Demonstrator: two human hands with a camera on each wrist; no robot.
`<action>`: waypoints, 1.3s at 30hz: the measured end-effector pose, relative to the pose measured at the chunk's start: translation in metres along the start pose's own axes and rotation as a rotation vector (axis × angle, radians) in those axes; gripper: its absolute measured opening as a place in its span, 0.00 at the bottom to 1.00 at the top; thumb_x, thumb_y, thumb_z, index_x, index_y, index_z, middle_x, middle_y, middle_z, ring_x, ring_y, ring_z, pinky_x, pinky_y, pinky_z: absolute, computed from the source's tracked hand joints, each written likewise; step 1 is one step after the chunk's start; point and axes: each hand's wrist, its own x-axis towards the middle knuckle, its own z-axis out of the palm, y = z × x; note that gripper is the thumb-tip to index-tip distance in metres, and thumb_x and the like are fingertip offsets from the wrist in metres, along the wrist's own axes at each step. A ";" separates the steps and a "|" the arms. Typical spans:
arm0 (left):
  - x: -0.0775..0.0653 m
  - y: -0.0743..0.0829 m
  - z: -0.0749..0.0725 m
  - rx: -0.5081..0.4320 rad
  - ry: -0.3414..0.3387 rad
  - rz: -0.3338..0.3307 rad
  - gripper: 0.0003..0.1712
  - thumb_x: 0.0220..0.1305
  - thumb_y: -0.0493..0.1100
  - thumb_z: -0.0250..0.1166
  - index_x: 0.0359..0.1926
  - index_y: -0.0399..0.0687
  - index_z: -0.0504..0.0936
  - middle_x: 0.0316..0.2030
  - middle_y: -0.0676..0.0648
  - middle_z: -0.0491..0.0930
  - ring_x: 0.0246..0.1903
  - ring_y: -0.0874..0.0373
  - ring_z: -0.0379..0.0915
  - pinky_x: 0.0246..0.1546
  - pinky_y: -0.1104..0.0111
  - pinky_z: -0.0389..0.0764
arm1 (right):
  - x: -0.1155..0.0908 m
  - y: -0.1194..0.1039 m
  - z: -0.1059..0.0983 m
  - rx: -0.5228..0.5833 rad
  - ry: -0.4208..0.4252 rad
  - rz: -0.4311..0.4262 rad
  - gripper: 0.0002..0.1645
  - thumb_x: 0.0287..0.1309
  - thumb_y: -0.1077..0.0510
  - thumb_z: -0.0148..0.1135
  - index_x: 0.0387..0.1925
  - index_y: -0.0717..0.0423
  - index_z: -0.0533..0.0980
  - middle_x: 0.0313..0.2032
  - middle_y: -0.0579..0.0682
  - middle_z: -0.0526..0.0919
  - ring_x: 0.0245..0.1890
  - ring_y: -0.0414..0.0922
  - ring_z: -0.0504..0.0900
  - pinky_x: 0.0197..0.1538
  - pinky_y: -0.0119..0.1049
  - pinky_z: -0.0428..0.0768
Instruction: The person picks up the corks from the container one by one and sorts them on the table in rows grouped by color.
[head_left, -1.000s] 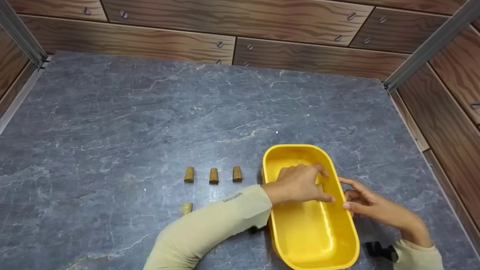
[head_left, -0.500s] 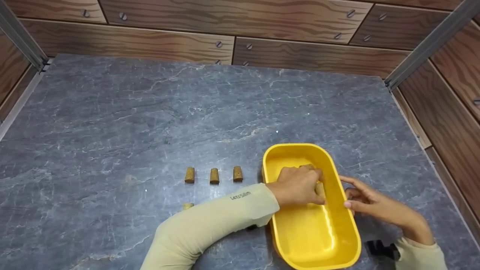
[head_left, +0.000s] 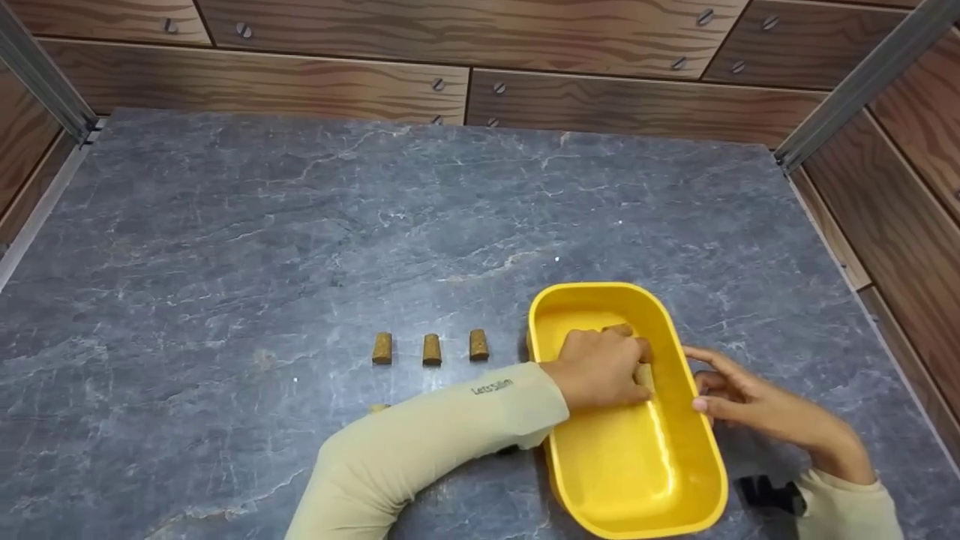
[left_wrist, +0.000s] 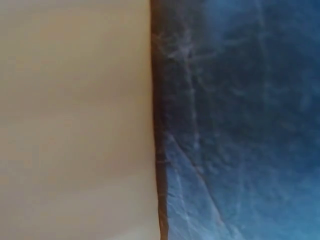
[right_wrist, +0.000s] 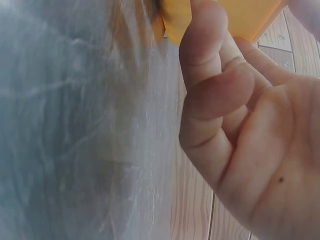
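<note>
A yellow rectangular tub (head_left: 622,465) with rounded corners stands in the head view. My left hand (head_left: 600,367) reaches down inside it, palm down, with fingers curled. A cork stopper (head_left: 643,380) shows between its thumb and index finger; another cork (head_left: 618,330) peeks out beyond the knuckles. The rest of both is hidden by the hand. From the right, my right hand (head_left: 757,397) touches the tub's outer wall with thumb and fingertips. In the right wrist view its fingers (right_wrist: 210,100) are loosely bent beside the yellow wall. The left wrist view holds only a sleeve (left_wrist: 75,120) and tabletop.
Three corks (head_left: 431,350) stand in a row on the dark marbled table (head_left: 300,210), left of the tub. One more cork (head_left: 379,408) is mostly covered by the left sleeve (head_left: 442,427). Wood-patterned walls (head_left: 465,45) border the table.
The left hand's spread thumb and fingers have closed together and sunk lower in the tub, around the cork. The left forearm now covers more of the near cork. The right hand stays at the wall.
</note>
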 end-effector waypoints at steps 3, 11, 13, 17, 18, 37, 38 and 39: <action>0.001 0.000 0.000 -0.002 0.007 0.007 0.16 0.58 0.60 0.64 0.48 0.70 0.81 0.40 0.63 0.77 0.45 0.67 0.71 0.33 0.65 0.73 | 0.000 -0.001 -0.001 0.001 0.000 0.002 0.37 0.72 0.67 0.40 0.73 0.32 0.48 0.46 0.47 0.80 0.36 0.37 0.80 0.38 0.37 0.81; -0.002 0.002 -0.005 -0.043 0.000 0.003 0.19 0.58 0.64 0.64 0.49 0.71 0.79 0.35 0.63 0.76 0.36 0.68 0.71 0.30 0.67 0.71 | 0.001 0.001 0.001 -0.022 0.016 0.006 0.37 0.72 0.66 0.41 0.70 0.26 0.52 0.42 0.42 0.80 0.34 0.34 0.78 0.35 0.34 0.79; -0.003 0.004 -0.007 -0.064 -0.001 0.001 0.20 0.57 0.66 0.64 0.49 0.71 0.78 0.31 0.63 0.75 0.32 0.68 0.70 0.29 0.69 0.70 | 0.000 0.001 0.001 -0.035 0.019 -0.001 0.37 0.72 0.66 0.41 0.69 0.25 0.52 0.41 0.41 0.79 0.32 0.34 0.77 0.32 0.36 0.77; -0.006 0.007 -0.016 -0.132 0.003 0.013 0.20 0.57 0.67 0.63 0.48 0.72 0.77 0.21 0.60 0.70 0.25 0.66 0.68 0.25 0.71 0.68 | -0.001 0.002 0.001 -0.059 0.020 -0.013 0.37 0.72 0.67 0.40 0.68 0.22 0.53 0.40 0.40 0.79 0.30 0.35 0.76 0.28 0.42 0.72; -0.007 0.008 -0.019 -0.148 0.011 0.016 0.20 0.58 0.67 0.63 0.49 0.72 0.77 0.20 0.60 0.70 0.24 0.66 0.68 0.25 0.71 0.68 | -0.001 0.002 0.001 -0.062 0.021 -0.016 0.37 0.72 0.67 0.40 0.68 0.23 0.53 0.39 0.41 0.79 0.30 0.35 0.76 0.27 0.41 0.72; -0.059 -0.024 -0.073 -0.346 0.168 0.065 0.22 0.54 0.59 0.69 0.51 0.64 0.79 0.18 0.59 0.67 0.16 0.68 0.58 0.17 0.77 0.60 | -0.001 -0.001 0.000 -0.023 -0.004 -0.035 0.37 0.72 0.68 0.39 0.72 0.31 0.50 0.43 0.44 0.79 0.35 0.37 0.80 0.36 0.38 0.80; -0.063 -0.027 -0.076 -0.359 0.172 0.056 0.22 0.54 0.59 0.69 0.51 0.64 0.79 0.18 0.60 0.66 0.16 0.68 0.57 0.16 0.77 0.59 | -0.001 -0.001 -0.001 -0.014 -0.010 -0.044 0.37 0.72 0.68 0.39 0.73 0.33 0.49 0.43 0.45 0.79 0.36 0.37 0.80 0.37 0.38 0.80; -0.068 -0.030 -0.079 -0.376 0.175 0.051 0.23 0.54 0.58 0.69 0.51 0.63 0.79 0.17 0.59 0.65 0.15 0.68 0.56 0.15 0.77 0.57 | -0.001 -0.001 -0.001 -0.011 -0.014 -0.051 0.37 0.72 0.69 0.39 0.73 0.35 0.49 0.43 0.45 0.79 0.36 0.37 0.80 0.37 0.38 0.81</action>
